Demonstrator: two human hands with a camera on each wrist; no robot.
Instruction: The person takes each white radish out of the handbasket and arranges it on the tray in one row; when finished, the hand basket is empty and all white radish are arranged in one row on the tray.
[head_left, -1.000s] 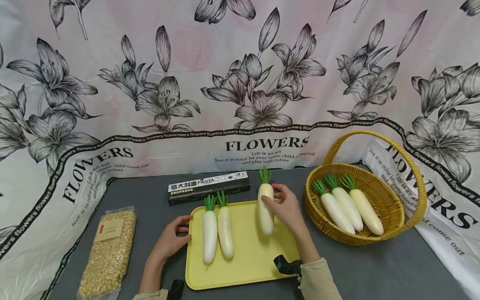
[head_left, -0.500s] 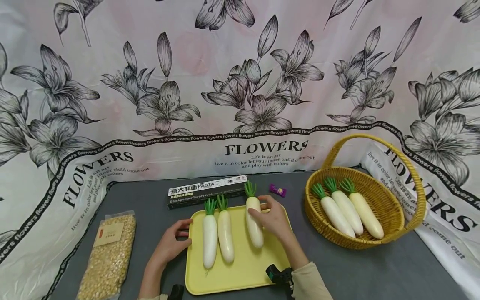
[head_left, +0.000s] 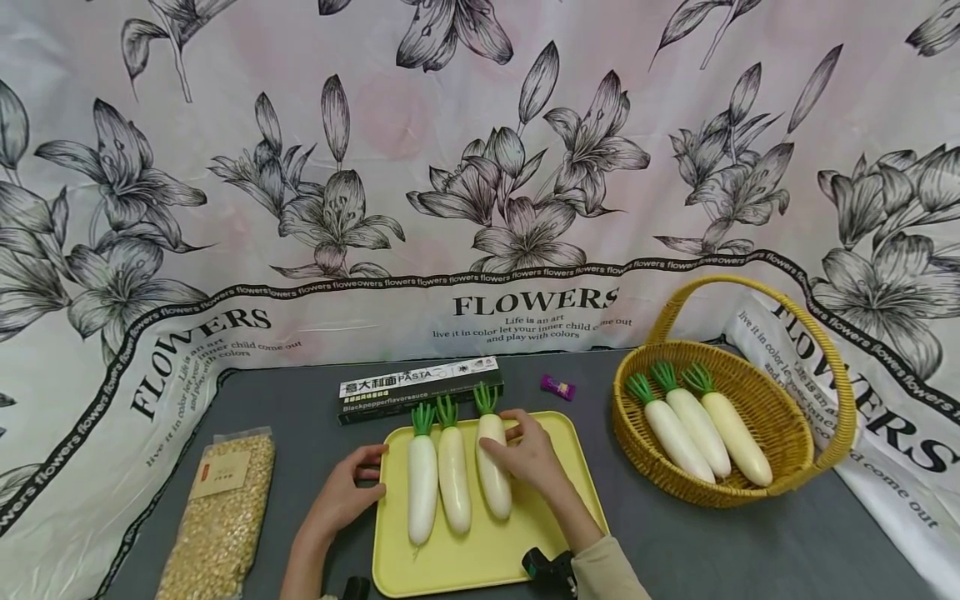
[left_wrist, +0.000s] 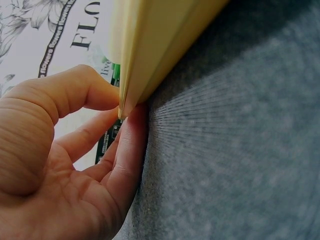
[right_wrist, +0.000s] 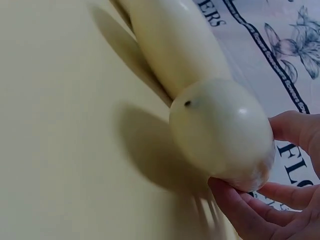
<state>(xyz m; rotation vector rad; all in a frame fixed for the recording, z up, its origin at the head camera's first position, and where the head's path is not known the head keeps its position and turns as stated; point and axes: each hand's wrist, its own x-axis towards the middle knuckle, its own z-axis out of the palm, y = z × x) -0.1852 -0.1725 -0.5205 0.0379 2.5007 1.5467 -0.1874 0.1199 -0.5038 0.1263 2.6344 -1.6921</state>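
Note:
My left hand (head_left: 341, 492) pinches the left rim of a yellow tray (head_left: 450, 568). In the left wrist view, the thumb lies on the tray's edge (left_wrist: 155, 40) and the fingers are under it. A white radish with green leaf stubs (head_left: 492, 471) is held by my right hand (head_left: 534, 457) over the tray's middle, leaves pointing to the back. The right wrist view shows its rounded tip (right_wrist: 222, 132) between thumb and fingers, casting a shadow on the tray. Left of it lie two more radishes, one white (head_left: 422, 492) and one creamier (head_left: 454, 483), side by side.
A yellow wicker basket (head_left: 660, 475) with a tall handle stands at the right, with three radishes (head_left: 697, 429) inside. Behind the tray are a black pasta box (head_left: 416, 390) and a small purple wrapped candy (head_left: 558, 387). A bag of yellow kernels (head_left: 217, 517) lies at the left.
My right hand has carried the radish leftward and toward me, close beside the other two on the tray, uncovering the purple candy. The left hand keeps its hold on the rim.

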